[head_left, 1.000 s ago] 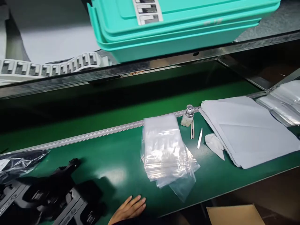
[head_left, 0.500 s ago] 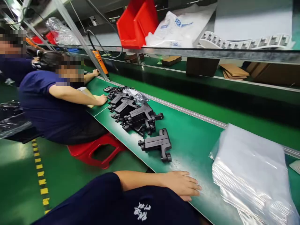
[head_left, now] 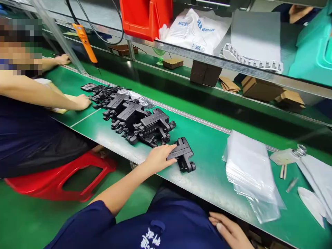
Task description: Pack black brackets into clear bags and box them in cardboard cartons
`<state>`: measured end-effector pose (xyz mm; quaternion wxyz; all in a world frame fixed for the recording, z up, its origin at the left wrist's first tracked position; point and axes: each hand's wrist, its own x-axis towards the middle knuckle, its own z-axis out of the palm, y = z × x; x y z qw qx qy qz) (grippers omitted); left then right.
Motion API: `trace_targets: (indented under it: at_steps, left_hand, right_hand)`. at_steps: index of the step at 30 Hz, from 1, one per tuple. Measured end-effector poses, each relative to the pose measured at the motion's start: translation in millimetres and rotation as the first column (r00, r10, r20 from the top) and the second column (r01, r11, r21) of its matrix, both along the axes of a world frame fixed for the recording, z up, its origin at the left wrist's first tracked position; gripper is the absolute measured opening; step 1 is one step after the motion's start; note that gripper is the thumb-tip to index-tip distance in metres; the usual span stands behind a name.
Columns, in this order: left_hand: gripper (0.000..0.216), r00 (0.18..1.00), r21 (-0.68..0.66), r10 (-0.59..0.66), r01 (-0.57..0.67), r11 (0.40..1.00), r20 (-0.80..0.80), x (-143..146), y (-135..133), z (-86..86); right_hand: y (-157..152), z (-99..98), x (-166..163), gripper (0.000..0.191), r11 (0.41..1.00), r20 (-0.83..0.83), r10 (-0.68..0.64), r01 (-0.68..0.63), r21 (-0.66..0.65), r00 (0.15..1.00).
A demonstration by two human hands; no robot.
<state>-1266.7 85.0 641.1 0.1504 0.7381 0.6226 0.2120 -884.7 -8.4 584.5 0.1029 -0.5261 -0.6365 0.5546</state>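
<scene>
My left hand (head_left: 160, 158) reaches over the green bench and grips the near end of a black T-shaped plastic bracket (head_left: 184, 154). The thumb lies along one side and the fingers along the other. Raised lettering runs along the bracket, and a knob shows at its right end. Beyond my hand, several similar black brackets (head_left: 155, 119) lie in an overlapping pile. Low at the right, my right hand (head_left: 229, 231) is beside my dark blue shirt, off the bench top. Its fingers are loosely extended and hold nothing I can see.
A stack of clear plastic bags (head_left: 249, 166) lies right of the bracket. Farther right are a small metal-topped bottle (head_left: 301, 151) and white sheets (head_left: 317, 176). An orange electric screwdriver (head_left: 85, 43) hangs at left. A co-worker's hand (head_left: 82, 102) rests near the pile. A shelf (head_left: 176, 50) spans above.
My left hand has moved from flat on the bench to a grip on the nearest bracket. My right hand has come into view. The view has shifted rightward.
</scene>
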Motion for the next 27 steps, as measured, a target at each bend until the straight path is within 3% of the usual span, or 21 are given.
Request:
trace_targets:
  at_steps: [2,5,8,10,13,16,22,27]
  left_hand:
    - [0.058,0.998,-0.084,-0.011,0.016,0.996,0.061,-2.5,5.9,-4.6]
    - [0.054,0.969,-0.106,-0.015,0.042,0.993,0.245,-17.2,6.0,-14.1]
    - [0.046,0.911,-0.175,-0.002,0.082,0.981,0.413,-31.1,2.0,-24.4]
    - [0.041,0.872,-0.209,0.012,0.104,0.972,0.490,-30.5,-0.7,-30.1]
    - [0.039,0.842,-0.192,0.043,0.073,0.979,0.538,-14.1,-1.8,-35.6]
    - [0.039,0.844,-0.171,0.077,0.018,0.985,0.531,8.2,4.1,-38.5]
    - [0.041,0.825,-0.130,0.153,-0.097,0.987,0.544,35.6,34.9,-42.1]
    - [0.043,0.846,-0.131,0.230,-0.190,0.973,0.482,39.9,47.2,-40.3]
  right_hand:
    - [7.8,11.1,-22.9,0.045,1.000,-0.091,0.001,-0.003,-0.023,0.996]
    - [26.7,20.9,-78.1,0.049,0.990,-0.279,0.127,-0.141,-0.030,0.952]
    - [50.9,9.5,-130.8,0.059,0.981,-0.347,0.188,-0.195,0.014,0.919]
    - [67.9,-4.8,-149.4,0.066,0.982,-0.340,0.187,-0.174,0.068,0.922]
    - [95.5,-23.4,-151.3,0.072,0.985,-0.331,0.148,-0.110,0.130,0.932]
    - [129.7,-29.7,-142.7,0.075,0.985,-0.315,0.099,-0.050,0.163,0.944]
    - [191.9,-17.4,-154.6,0.056,0.943,-0.142,0.099,-0.047,0.331,0.985]
    - [194.9,-2.4,-147.0,0.043,0.912,-0.095,0.176,-0.126,0.391,0.980]
